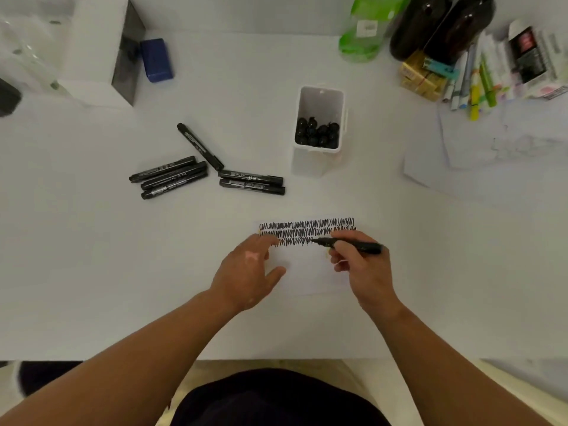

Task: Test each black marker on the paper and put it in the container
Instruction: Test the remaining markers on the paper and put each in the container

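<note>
My right hand [361, 269] grips an uncapped black marker [365, 245], its tip touching a small white paper [307, 272] covered at the top with three rows of black zigzag scribble. My left hand [246, 269] rests flat on the paper's left side, fingers spread. A white container [319, 96] stands behind the paper with several black markers upright inside. Several capped black markers [172, 178] lie loose on the table to the left of the container; two of them [252, 182] lie side by side close to it.
A blue eraser [156, 59] and a white box [101, 50] sit at the back left. Green and dark bottles [365, 29], small boxes and coloured pens [479, 84] crowd the back right. Loose sheets [491, 155] lie at the right. The table's front edge runs just before my body.
</note>
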